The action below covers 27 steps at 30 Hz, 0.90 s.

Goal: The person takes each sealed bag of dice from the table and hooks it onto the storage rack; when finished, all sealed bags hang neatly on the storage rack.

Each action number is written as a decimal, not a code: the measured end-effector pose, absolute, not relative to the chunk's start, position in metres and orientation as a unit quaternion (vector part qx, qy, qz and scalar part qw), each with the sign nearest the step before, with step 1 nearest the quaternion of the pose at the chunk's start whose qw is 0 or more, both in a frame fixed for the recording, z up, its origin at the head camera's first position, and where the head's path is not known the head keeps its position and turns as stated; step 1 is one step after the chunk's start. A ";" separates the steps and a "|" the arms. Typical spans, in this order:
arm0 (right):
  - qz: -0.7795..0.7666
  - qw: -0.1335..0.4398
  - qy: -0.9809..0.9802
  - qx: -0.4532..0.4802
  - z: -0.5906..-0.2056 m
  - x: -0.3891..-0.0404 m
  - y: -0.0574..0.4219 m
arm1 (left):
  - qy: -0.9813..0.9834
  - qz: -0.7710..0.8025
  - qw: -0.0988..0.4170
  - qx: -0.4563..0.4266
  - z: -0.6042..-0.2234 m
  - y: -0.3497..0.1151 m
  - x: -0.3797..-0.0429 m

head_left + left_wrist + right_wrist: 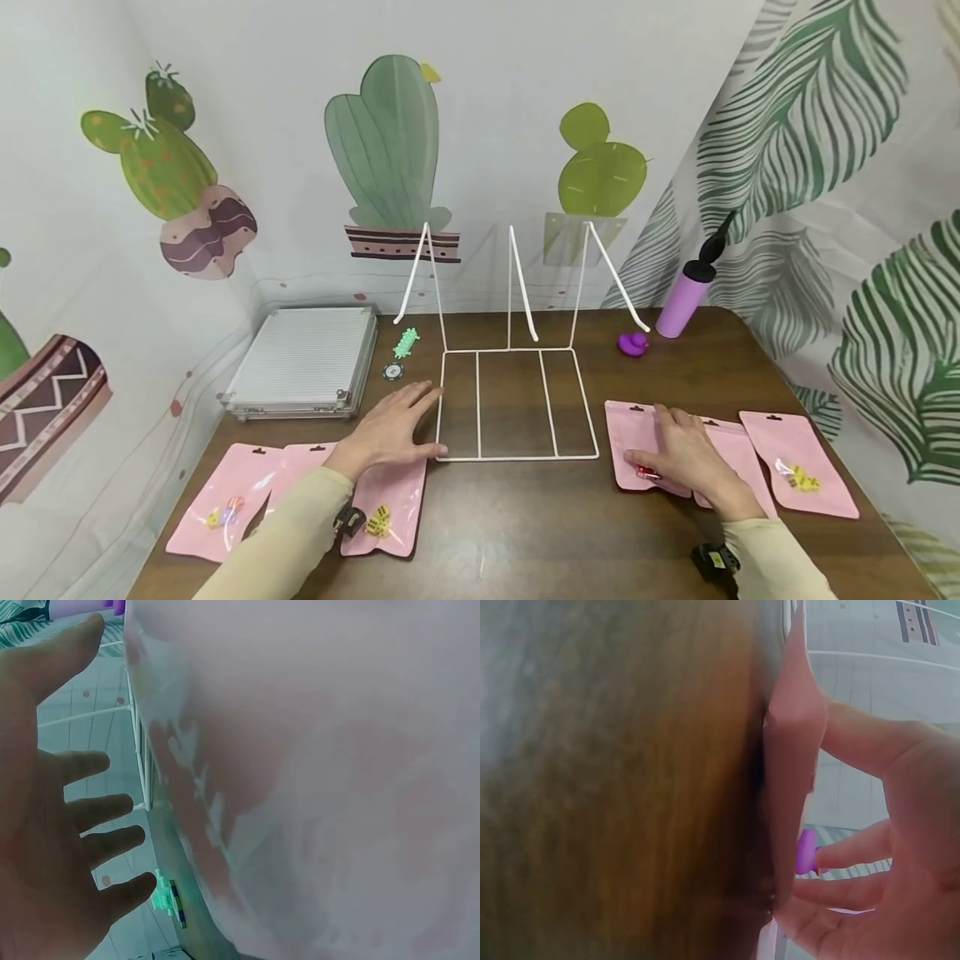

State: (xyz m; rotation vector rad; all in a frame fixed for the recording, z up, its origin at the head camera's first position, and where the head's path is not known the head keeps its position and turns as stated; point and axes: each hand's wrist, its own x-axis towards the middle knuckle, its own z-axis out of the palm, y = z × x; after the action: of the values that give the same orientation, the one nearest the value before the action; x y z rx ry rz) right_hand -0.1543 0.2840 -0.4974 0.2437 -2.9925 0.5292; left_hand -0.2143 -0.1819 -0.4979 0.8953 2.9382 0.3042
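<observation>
My left hand (390,429) hovers at the left front side of a white wire rack (517,458), its fingers spread and holding nothing. Below it lies a pink pouch (408,508) with yellow dice behind its window; this pouch fills much of the left wrist view. On the right, my right hand (688,454) rests over a pink pouch (622,425) with red dice, thumb touching its face near the dice. In the right wrist view the fingers reach past this pouch (791,772) without curling round it. A second pink pouch (738,458) is partly under that hand.
Further pink pouches lie at far left (243,467) and far right (817,500). A silver case (303,358), green toy (406,342) and poker chip (392,371) stand back left. A purple duck (632,344) and purple pump (684,304) stand back right. Three rack prongs point forward.
</observation>
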 end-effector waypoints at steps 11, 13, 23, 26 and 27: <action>0.157 0.034 -0.985 0.057 -0.500 -0.157 0.280 | 0.954 0.084 0.063 0.281 -0.499 -0.178 -0.214; 0.158 0.030 -0.986 0.050 -0.499 -0.156 0.279 | 0.955 0.081 0.066 0.277 -0.499 -0.177 -0.214; 0.181 -0.005 -0.983 0.023 -0.501 -0.155 0.276 | 0.960 0.059 0.085 0.262 -0.503 -0.176 -0.213; 0.191 -0.016 -0.981 0.014 -0.501 -0.155 0.275 | 0.959 0.050 0.089 0.263 -0.504 -0.176 -0.213; 0.194 -0.017 -0.981 0.010 -0.502 -0.155 0.275 | 0.959 0.048 0.089 0.263 -0.504 -0.177 -0.213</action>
State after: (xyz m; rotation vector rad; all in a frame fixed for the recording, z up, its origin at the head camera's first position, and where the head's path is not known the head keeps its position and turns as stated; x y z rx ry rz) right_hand -0.1549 0.2749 -0.5018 0.0332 -3.1156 0.6175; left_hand -0.2134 -0.1766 -0.5041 0.7836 2.8549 0.1426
